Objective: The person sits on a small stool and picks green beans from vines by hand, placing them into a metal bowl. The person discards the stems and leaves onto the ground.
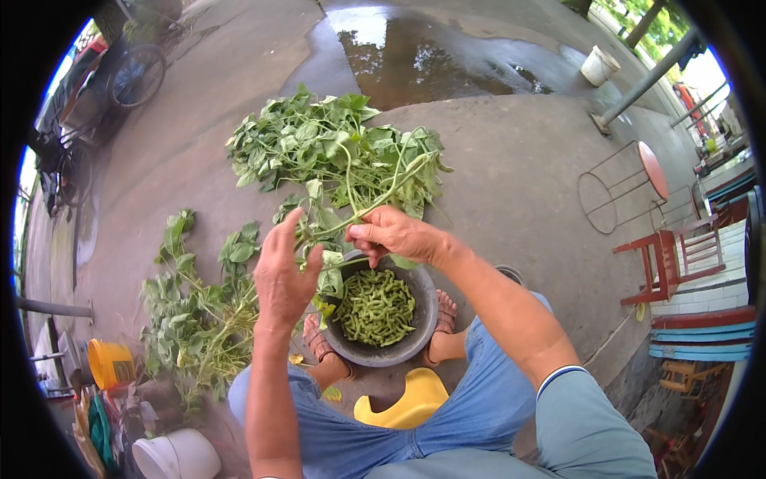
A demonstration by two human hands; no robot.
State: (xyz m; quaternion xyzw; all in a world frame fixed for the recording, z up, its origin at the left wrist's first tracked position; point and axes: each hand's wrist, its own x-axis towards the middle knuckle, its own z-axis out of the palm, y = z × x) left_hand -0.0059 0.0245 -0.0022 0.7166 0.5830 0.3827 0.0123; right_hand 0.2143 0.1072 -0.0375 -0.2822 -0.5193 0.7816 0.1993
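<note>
My right hand (pixel 395 235) is closed, its thumb and fingers pinching the green stem of a bean plant (pixel 403 177) above the tub. That stem slants from the upper right down toward my left hand (pixel 283 275). My left hand is beside its leaves, fingers stretched upward and thumb apart; its far fingers are partly hidden. Beneath both hands, a round dark grey tub (pixel 425 307) stands between my feet. Plump green bean pods (pixel 373 307) cover its bottom. Some leaves hang over the tub's left rim.
Beyond the tub lies a heap of leafy bean plants (pixel 299 132), with more plants (pixel 191 319) at left. A yellow stool (pixel 411 399) is between my legs. White bucket (pixel 177 455) and yellow bucket (pixel 112 363) stand lower left. A round stool (pixel 653 170) and wooden chair (pixel 662 267) are at right.
</note>
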